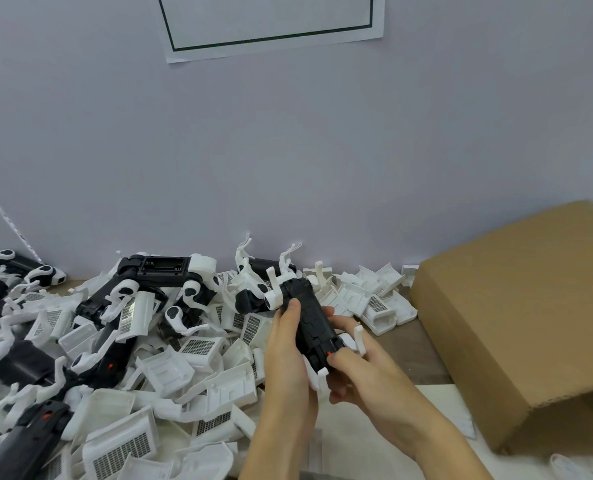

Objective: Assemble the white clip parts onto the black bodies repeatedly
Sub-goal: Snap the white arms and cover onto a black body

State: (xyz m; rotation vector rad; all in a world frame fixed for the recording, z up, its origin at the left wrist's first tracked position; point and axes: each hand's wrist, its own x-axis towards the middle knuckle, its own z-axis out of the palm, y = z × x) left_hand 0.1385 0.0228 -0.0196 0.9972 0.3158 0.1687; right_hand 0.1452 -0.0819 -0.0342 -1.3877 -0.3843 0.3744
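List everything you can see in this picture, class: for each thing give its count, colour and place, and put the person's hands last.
Black plastic body: one, black with white clips at both ends, held above the table.
Heap of loose white plastic clip parts: too many to count, white, left and centre of the table.
Assembled black-and-white bodies: several, along the wall and at the left.
Brown cardboard box: one, right.
White paper sign with dark green border: one, on the wall.
Left hand: grip on the body's left side.
Right hand: grip on the body's near end.
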